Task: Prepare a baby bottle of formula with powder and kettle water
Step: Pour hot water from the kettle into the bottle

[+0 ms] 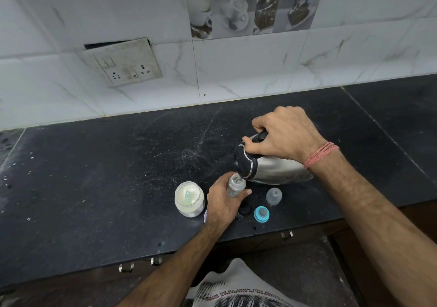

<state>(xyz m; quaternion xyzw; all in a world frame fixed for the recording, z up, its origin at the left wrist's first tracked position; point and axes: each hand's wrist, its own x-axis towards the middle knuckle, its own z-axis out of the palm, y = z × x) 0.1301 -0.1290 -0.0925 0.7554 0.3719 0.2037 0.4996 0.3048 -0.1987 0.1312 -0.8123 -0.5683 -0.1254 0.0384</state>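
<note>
My right hand [285,136] grips the black handle of a steel kettle [274,168], which is tipped far over to the left so its spout sits at the mouth of a clear baby bottle [235,183]. My left hand [223,203] holds that bottle upright on the black counter, fingers wrapped round its body. An open jar of white formula powder [189,199] with a pale green scoop inside stands just left of my left hand.
A clear dome cap [273,196] and a blue ring with teat [261,214] lie on the counter [118,176] right of the bottle, with a small black lid [244,209] between. Powder is scattered over the counter. A switch socket plate [125,64] hangs on the tiled wall.
</note>
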